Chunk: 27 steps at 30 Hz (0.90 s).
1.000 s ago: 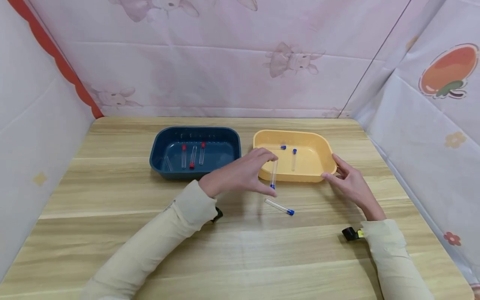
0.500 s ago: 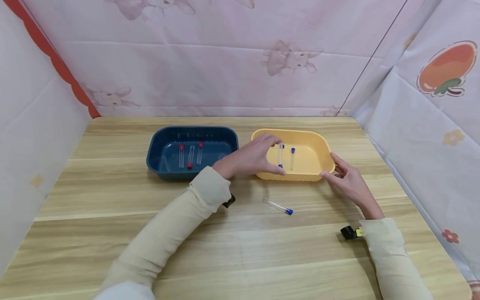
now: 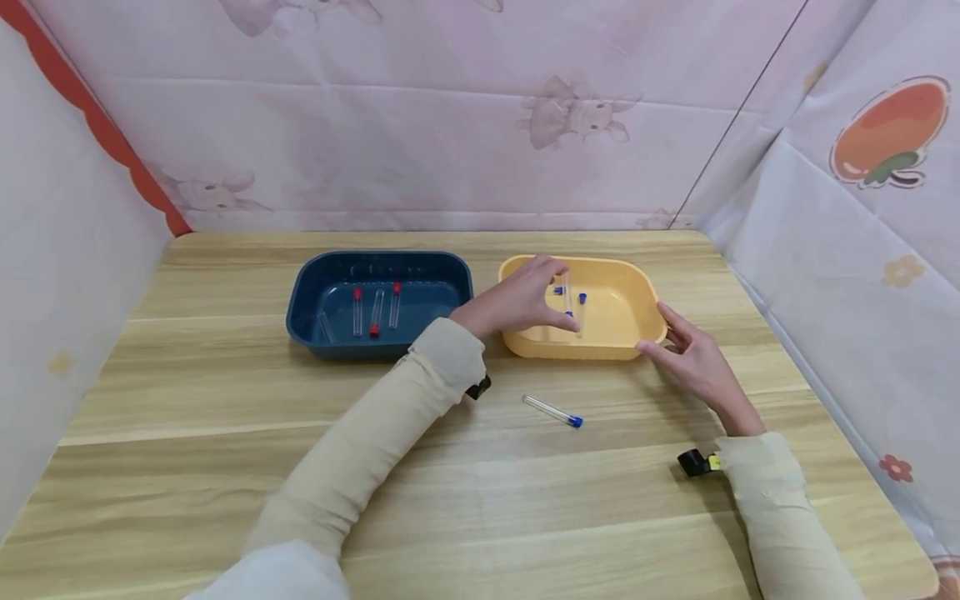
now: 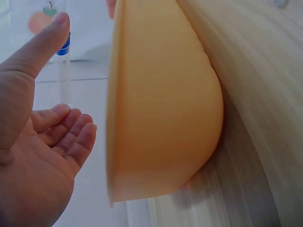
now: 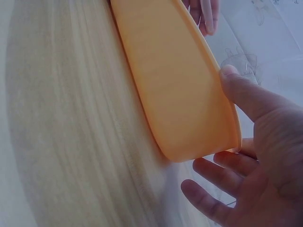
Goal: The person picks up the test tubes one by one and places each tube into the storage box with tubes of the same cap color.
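Observation:
My left hand is over the left part of the yellow basin. It pinches a clear test tube end to end, with the thumb at the blue cap and a finger at the other end. Two more blue-capped tubes lie in that basin; one cap shows plainly, and the left hand partly covers the other. At the basin's right end, my right hand holds the rim, thumb on the near side and fingers around the corner. Another blue-capped test tube lies on the table in front.
A dark blue basin stands left of the yellow one, with red-capped tubes inside. The wooden table ends at printed cloth walls behind and at both sides. A black wrist camera sits by the right sleeve.
My left hand has carried the tube from the near left edge of the yellow basin forward and to the right, over its inside. The right hand has stayed on the rim.

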Available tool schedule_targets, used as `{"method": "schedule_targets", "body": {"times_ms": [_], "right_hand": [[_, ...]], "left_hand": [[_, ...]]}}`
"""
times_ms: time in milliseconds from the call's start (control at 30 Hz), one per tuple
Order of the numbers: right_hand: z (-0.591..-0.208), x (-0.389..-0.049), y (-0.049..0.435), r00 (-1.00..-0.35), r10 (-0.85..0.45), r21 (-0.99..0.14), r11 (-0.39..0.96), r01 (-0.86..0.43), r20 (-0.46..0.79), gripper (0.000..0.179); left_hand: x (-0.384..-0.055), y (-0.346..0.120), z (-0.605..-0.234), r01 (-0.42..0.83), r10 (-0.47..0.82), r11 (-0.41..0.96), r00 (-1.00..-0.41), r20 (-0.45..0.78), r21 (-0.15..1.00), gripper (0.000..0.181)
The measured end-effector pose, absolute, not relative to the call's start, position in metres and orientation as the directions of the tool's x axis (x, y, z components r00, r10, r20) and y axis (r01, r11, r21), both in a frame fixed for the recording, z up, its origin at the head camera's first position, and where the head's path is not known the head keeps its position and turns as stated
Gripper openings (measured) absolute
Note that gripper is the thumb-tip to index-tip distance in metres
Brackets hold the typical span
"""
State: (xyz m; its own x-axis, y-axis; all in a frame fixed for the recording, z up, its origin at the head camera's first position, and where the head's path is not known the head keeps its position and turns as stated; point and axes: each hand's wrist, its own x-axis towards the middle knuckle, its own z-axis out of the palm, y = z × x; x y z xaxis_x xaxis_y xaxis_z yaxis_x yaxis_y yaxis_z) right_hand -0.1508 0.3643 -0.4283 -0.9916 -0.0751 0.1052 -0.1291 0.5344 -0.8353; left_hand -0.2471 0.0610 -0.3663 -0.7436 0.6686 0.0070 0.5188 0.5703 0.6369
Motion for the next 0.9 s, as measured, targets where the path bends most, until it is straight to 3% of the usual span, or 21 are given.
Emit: {"method": "schedule_targets", "body": {"times_ms": [600, 900], "right_hand": [[-0.427, -0.150, 0.364, -0.990, -0.082, -0.849, 0.509, -0.139, 0.113, 0.081], [-0.429, -0.152, 0.365, -0.990, -0.085, -0.847, 0.514, -0.139, 0.111, 0.081]], "left_hand": [[-0.264, 0.077, -0.383, 0.500, 0.679, 0.583, -0.732, -0.047, 0.641, 0.096], [-0.266, 0.085, -0.394, 0.523, 0.661, 0.632, -0.749, -0.046, 0.572, 0.095]]}}
